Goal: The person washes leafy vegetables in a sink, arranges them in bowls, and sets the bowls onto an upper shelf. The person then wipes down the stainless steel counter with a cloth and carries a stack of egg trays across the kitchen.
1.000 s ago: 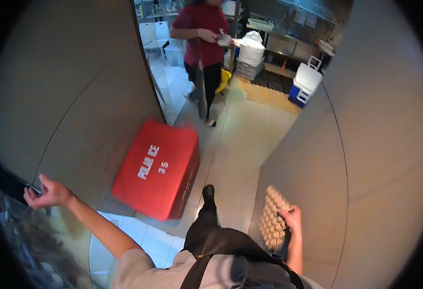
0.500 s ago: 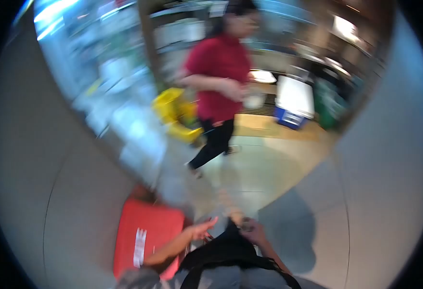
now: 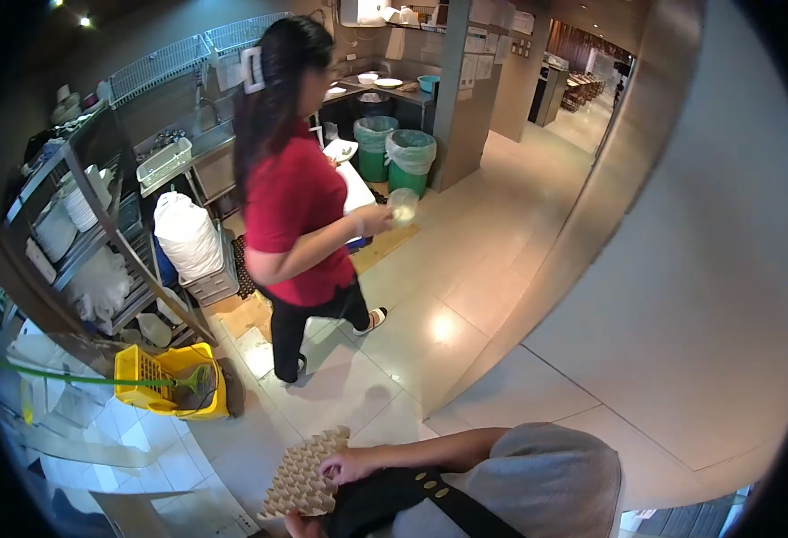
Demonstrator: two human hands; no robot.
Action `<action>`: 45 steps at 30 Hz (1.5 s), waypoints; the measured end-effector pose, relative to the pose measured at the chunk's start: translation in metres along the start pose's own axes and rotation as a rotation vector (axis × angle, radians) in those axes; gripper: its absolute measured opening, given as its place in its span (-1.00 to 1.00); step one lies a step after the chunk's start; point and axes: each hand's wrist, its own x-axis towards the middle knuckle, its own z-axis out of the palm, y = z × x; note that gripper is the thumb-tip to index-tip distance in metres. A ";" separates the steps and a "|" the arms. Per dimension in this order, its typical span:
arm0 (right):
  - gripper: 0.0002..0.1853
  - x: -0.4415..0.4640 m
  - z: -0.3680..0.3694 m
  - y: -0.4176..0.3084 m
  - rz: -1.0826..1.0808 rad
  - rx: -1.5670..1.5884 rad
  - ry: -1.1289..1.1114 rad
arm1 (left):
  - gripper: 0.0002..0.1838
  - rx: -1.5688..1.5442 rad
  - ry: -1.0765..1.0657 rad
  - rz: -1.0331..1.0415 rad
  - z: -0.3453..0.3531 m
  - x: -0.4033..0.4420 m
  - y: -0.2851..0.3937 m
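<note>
A beige moulded egg tray is low in the view, in front of my dark apron. My right hand grips its right side, fingers curled over the edge. At the tray's lower edge, my left hand is partly cut off by the bottom of the view, with its fingers against the tray.
A co-worker in a red shirt walks just ahead, holding a clear cup and a white plate. A yellow mop bucket stands left, near a metal shelf. Green bins stand beyond; a wall rises right.
The view has swung right, and the red box has left it. The co-worker is nearer and has walked rightward. Both my hands are now at the egg tray, held earlier in my right hand.
</note>
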 end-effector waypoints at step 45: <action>-0.66 0.753 0.027 -0.271 -0.295 -0.837 -0.504 | -0.15 0.501 0.792 0.984 -0.140 0.100 0.809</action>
